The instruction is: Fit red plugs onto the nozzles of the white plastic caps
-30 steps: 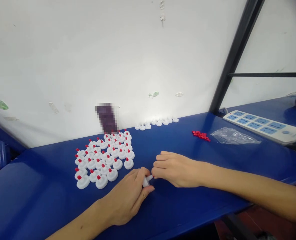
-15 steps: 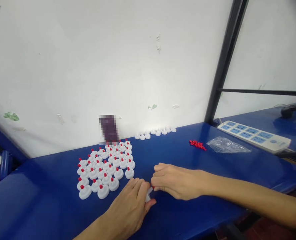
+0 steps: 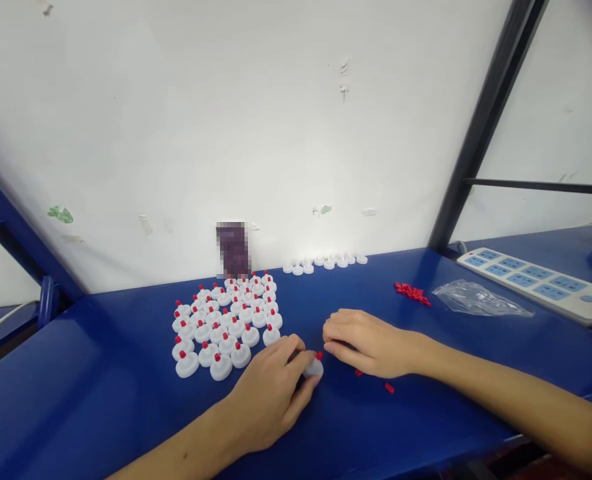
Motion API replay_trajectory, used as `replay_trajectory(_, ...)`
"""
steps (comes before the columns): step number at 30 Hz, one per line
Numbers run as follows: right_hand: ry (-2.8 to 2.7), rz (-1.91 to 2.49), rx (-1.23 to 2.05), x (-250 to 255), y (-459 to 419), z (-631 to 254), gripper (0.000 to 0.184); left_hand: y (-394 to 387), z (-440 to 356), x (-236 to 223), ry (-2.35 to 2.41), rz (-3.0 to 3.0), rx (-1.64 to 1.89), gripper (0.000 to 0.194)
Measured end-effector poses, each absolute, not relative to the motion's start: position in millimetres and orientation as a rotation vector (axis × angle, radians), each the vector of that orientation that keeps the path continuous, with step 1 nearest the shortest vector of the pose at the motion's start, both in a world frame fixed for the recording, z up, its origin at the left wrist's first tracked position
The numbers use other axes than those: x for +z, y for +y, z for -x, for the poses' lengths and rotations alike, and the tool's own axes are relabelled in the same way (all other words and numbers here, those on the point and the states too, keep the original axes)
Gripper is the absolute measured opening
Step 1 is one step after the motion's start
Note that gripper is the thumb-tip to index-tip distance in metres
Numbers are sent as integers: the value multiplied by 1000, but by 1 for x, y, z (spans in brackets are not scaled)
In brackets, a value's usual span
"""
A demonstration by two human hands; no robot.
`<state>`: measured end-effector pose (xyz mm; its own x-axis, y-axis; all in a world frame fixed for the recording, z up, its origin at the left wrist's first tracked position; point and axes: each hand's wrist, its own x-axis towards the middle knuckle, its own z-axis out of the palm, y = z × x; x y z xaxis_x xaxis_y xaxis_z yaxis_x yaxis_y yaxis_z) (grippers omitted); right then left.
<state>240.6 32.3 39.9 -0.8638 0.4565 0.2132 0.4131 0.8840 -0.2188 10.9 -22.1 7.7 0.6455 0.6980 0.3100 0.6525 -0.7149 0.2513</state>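
Observation:
My left hand is closed on a white bottle cap, gripping its side between thumb and fingers near the tabletop. A small red tip tops that cap. Just to the right, apart from the cap, my right hand hovers over the table with its fingers curled; what is inside them is hidden. Below it lie a loose red tip and another, partly covered. Left of my hands stands a cluster of white caps, each with a red tip on top.
Plain white caps line the wall side of the blue table. A pile of red tips lies at right, beside a clear plastic bag. Beyond it is a power strip. A dark post rises behind.
My right hand has drawn away from the cap, whose red tip now shows upright. Loose red tips have come into view below that hand. The view has shifted slightly left.

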Motion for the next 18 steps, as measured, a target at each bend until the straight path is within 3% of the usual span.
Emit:
replay_trajectory(5, -2776, 647, 157, 38, 35, -244, 24, -18, -10, 1, 1095, -2644, 698, 8)
replay_trajectory(15, -2564, 1047, 269, 24, 74, -261, 24, -19, -13, 5, 1265, -2674, 975, 13)
replay_trajectory(18, -2496, 1109, 246, 13, 93, -268, 21, -20, -12, 9, 1105, -2692, 1019, 12)
